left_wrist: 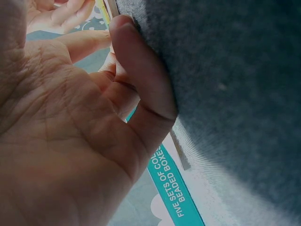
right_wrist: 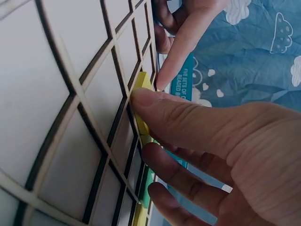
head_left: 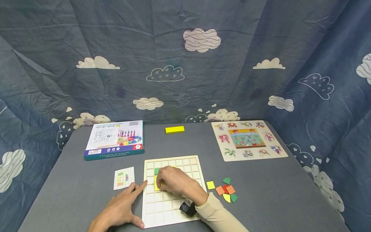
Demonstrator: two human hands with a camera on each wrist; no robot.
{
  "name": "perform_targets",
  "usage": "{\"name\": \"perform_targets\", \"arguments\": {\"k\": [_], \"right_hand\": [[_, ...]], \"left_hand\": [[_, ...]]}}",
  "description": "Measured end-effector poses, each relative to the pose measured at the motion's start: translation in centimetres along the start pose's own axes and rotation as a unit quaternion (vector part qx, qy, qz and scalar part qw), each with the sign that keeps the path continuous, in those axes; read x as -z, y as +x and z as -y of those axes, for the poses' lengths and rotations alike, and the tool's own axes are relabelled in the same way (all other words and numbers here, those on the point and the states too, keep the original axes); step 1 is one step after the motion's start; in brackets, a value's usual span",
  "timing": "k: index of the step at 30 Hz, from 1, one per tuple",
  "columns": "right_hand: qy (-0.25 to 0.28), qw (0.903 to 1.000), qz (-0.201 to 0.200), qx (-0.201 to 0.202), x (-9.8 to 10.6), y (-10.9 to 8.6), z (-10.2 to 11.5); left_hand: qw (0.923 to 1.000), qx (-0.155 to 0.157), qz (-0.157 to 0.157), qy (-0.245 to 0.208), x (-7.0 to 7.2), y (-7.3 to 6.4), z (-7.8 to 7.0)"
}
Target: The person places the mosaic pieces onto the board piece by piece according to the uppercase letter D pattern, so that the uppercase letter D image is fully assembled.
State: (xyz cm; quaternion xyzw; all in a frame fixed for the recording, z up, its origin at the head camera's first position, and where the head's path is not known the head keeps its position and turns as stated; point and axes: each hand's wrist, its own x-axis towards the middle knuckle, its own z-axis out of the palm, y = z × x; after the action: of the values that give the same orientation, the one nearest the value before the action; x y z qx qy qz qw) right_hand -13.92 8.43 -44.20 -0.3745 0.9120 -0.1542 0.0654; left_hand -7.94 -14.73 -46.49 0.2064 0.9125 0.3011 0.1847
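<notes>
A wooden grid board [head_left: 158, 217] lies in front of me, cut into square cells. My right hand [head_left: 176, 181] is over its upper left part, and thumb and fingers pinch a yellow tile [right_wrist: 141, 81] at the cells. A green tile [head_left: 156, 171] sits in the grid just above the hand, and more yellow shows beyond it. My left hand [head_left: 123, 203] lies at the board's left side, with the index fingertip at the edge and the thumb spread toward the lower left corner. Beside it lies a small pattern card [head_left: 117, 186] with a coloured grid.
Right of the board lie loose tiles: a yellow square [head_left: 210, 185], an orange square [head_left: 220, 190] and several others. A teal-edged box [head_left: 114, 157] stands back left, a yellow block [head_left: 175, 130] at the back, and a picture puzzle board [head_left: 217, 132] back right.
</notes>
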Motion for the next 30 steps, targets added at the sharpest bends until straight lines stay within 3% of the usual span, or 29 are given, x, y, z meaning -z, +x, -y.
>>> {"name": "perform_targets", "arguments": {"k": [30], "right_hand": [[0.024, 0.9996, 0.012, -0.003, -0.01, -0.4, -0.19]], "left_hand": [[1.0, 0.001, -0.002, -0.004, 0.05, -0.05, 0.04]]}}
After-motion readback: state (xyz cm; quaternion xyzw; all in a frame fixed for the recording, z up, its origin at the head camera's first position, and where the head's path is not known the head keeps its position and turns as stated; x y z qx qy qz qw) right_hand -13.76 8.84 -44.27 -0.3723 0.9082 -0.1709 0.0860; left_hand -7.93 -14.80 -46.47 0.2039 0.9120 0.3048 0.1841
